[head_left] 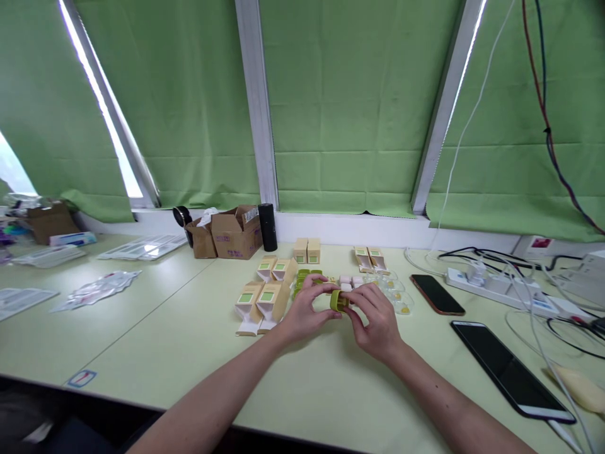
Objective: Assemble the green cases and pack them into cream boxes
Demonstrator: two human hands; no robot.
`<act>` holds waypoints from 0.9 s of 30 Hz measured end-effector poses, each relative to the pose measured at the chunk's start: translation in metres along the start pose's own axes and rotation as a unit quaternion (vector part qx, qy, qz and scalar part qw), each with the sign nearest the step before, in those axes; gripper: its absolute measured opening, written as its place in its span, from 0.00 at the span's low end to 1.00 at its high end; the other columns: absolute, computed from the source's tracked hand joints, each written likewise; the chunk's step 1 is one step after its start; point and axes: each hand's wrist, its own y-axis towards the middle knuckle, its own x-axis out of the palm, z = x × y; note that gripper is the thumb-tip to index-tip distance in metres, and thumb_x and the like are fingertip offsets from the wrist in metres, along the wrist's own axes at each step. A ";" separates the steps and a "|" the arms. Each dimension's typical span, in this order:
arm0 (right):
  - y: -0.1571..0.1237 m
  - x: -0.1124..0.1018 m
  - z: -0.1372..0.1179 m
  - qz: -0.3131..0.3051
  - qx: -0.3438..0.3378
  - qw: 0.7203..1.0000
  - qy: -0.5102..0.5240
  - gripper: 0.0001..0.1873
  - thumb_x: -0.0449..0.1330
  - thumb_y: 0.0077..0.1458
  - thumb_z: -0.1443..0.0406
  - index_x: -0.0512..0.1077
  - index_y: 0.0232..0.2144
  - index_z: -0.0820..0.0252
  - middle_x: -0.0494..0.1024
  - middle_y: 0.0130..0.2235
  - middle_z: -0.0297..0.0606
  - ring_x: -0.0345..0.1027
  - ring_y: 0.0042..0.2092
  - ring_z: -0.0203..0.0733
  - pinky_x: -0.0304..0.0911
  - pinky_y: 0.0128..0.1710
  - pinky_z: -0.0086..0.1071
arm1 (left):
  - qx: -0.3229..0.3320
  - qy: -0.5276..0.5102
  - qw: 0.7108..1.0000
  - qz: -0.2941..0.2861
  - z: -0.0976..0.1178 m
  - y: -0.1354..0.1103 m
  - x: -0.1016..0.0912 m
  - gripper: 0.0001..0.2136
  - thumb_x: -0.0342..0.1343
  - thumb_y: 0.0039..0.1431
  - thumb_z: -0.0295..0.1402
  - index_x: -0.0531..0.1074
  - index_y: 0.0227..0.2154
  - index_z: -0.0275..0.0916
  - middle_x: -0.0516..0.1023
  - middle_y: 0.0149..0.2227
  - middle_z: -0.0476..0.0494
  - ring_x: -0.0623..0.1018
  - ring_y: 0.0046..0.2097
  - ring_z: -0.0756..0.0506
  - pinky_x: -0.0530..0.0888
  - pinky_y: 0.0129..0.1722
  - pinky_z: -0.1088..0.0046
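Note:
A small olive-green plastic piece with a hollow, rounded frame is held up above the table between both hands. My left hand curls around its left side, with thumb and fingertips at its edges. From the right, my right hand pinches the same piece between thumb and fingers. Behind my hands are more green pieces, partly hidden by the left hand, and several pale pink blocks. To the left stand cardboard boxes with green labels and open flaps. Clear plastic packs with yellow spots lie to the right.
Two small boxes and open boxes stand farther back. On the right are a phone, a tablet-like device, a power strip and cables. A brown carton and black cylinder stand at the back left.

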 end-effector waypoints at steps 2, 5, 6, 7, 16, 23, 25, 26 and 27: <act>-0.001 -0.002 -0.001 -0.001 0.008 1.000 0.006 0.19 0.59 0.61 0.74 0.72 0.53 0.56 0.79 0.43 0.44 0.72 0.44 0.51 0.72 0.42 0.45 | -0.003 0.008 1.000 0.014 -0.001 0.000 -0.001 0.24 0.76 0.50 0.30 0.80 0.50 0.45 0.70 0.54 0.38 0.73 0.61 0.36 0.72 0.64 0.51; -0.003 -0.002 -0.001 -0.014 0.025 1.000 0.003 0.26 0.59 0.60 0.72 0.68 0.60 0.56 0.78 0.53 0.49 0.72 0.55 0.57 0.74 0.51 0.50 | -0.009 0.024 0.999 0.029 0.000 0.000 -0.002 0.23 0.76 0.50 0.32 0.80 0.50 0.45 0.69 0.54 0.39 0.74 0.59 0.37 0.73 0.63 0.52; -0.004 -0.001 -0.001 -0.022 0.029 0.999 0.001 0.28 0.59 0.61 0.71 0.66 0.63 0.56 0.77 0.56 0.50 0.72 0.58 0.57 0.73 0.53 0.51 | -0.010 0.030 0.999 0.031 0.000 0.000 -0.002 0.23 0.76 0.50 0.33 0.80 0.50 0.45 0.70 0.53 0.40 0.74 0.58 0.38 0.74 0.62 0.52; -0.005 0.001 -0.001 -0.030 0.032 0.999 -0.001 0.30 0.59 0.61 0.71 0.65 0.64 0.55 0.77 0.57 0.49 0.71 0.59 0.57 0.73 0.55 0.51 | -0.010 0.036 0.999 0.030 0.001 0.000 -0.002 0.23 0.76 0.50 0.34 0.81 0.50 0.45 0.70 0.52 0.40 0.74 0.58 0.38 0.74 0.62 0.53; -0.014 0.011 0.004 -0.038 0.089 0.995 0.032 0.29 0.57 0.64 0.71 0.65 0.66 0.50 0.75 0.59 0.48 0.71 0.61 0.56 0.75 0.57 0.52 | -0.001 0.027 1.000 0.015 0.011 0.000 -0.001 0.23 0.73 0.55 0.36 0.78 0.53 0.44 0.74 0.50 0.38 0.72 0.59 0.36 0.74 0.61 0.55; -0.014 0.011 0.007 -0.026 0.128 0.989 0.074 0.24 0.58 0.64 0.69 0.68 0.61 0.51 0.75 0.58 0.48 0.73 0.58 0.55 0.79 0.51 0.51 | -0.046 0.028 0.998 0.032 0.008 0.000 -0.003 0.05 0.58 0.66 0.34 0.78 0.40 0.40 0.72 0.44 0.40 0.77 0.48 0.42 0.77 0.53 0.58; -0.014 0.012 0.007 -0.024 0.131 0.988 0.081 0.23 0.58 0.64 0.69 0.68 0.60 0.51 0.76 0.57 0.48 0.74 0.57 0.55 0.79 0.51 0.51 | -0.057 0.026 0.997 0.037 0.005 0.000 0.001 0.04 0.59 0.64 0.33 0.78 0.38 0.41 0.72 0.43 0.42 0.76 0.45 0.43 0.77 0.51 0.59; -0.015 0.012 0.007 -0.023 0.130 0.988 0.082 0.22 0.58 0.64 0.69 0.68 0.60 0.52 0.76 0.57 0.48 0.74 0.57 0.55 0.78 0.51 0.52 | -0.060 0.025 0.997 0.038 0.004 -0.001 0.003 0.04 0.59 0.64 0.33 0.78 0.37 0.41 0.72 0.42 0.42 0.76 0.44 0.43 0.77 0.51 0.60; -0.015 0.012 0.007 -0.023 0.129 0.988 0.081 0.22 0.58 0.64 0.69 0.69 0.59 0.52 0.76 0.57 0.48 0.74 0.57 0.55 0.78 0.53 0.52 | -0.062 0.023 0.997 0.039 0.003 -0.001 0.005 0.04 0.59 0.64 0.33 0.77 0.37 0.41 0.73 0.42 0.42 0.76 0.44 0.43 0.77 0.50 0.60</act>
